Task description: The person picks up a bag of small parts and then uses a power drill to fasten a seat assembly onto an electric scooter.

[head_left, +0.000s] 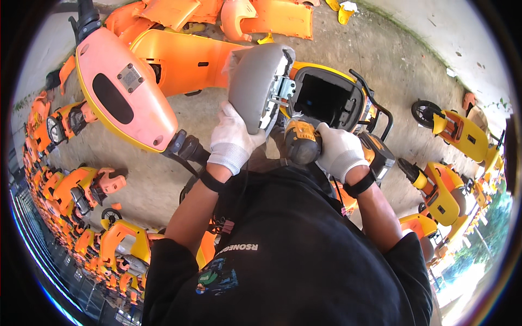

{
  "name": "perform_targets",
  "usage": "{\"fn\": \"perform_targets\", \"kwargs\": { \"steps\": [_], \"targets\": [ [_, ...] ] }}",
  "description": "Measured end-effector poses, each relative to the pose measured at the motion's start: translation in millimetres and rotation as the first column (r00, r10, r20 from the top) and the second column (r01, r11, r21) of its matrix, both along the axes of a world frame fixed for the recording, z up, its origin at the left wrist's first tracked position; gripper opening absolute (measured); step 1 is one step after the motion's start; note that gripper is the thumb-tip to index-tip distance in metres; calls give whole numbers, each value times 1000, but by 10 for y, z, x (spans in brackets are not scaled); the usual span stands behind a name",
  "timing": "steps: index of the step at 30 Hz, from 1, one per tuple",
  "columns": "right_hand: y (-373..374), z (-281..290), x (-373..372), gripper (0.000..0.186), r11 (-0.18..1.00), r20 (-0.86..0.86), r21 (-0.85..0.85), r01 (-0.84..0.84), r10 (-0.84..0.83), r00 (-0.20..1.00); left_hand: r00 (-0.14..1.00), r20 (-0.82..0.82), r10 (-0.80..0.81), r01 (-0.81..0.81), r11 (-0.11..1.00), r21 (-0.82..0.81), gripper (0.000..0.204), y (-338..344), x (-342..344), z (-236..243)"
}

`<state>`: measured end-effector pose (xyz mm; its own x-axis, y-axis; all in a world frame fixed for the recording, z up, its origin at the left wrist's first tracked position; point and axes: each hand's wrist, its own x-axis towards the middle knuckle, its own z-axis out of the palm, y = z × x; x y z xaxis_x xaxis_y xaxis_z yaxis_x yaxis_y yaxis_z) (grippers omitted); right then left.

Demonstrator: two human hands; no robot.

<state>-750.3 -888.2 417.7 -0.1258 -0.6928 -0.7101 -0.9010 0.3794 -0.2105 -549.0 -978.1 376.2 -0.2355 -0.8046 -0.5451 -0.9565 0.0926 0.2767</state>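
Observation:
An orange and yellow electric scooter stands across in front of me, its grey seat [253, 84] tipped up on a metal hinge bracket [284, 89]. My left hand [234, 136], in a white knit glove, is closed on the near edge of the seat. Beside the hinge, my right hand [340, 152], also gloved, grips a yellow and black cordless drill [302, 141]. The drill's front end points toward the bracket; whether its bit touches a screw is hidden. Right of the bracket gapes the black storage compartment [326, 98] under the seat.
The scooter's faded handlebar cover [128, 89] is at the left, and a black rear rack [380, 111] sticks out at the right. Loose orange body panels [277, 19] lie on the concrete beyond. More scooters [462, 136] stand at the right, and many parts crowd the left.

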Motion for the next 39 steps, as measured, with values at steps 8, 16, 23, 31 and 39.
{"fn": "perform_targets", "kwargs": {
  "steps": [8,16,23,31,39],
  "targets": [
    [-5,162,-136,27,996,69,-85,-1,6,998,998,-23,59,-56,992,110,79,-38,-19,93],
    [80,94,-552,40,954,286,-256,158,-81,955,995,-40,89,-83,989,122,81,-32,14,-10],
    [14,-169,-720,32,926,357,-202,319,-233,905,998,-39,42,-40,998,43,88,12,20,-61],
    [-110,-198,-708,26,963,290,-218,161,-93,953,996,-72,59,-56,998,38,87,14,13,-32],
    [-321,-42,-677,31,984,260,-174,40,7,966,997,-25,69,-67,994,92,97,2,-2,-16]
  ]
}}
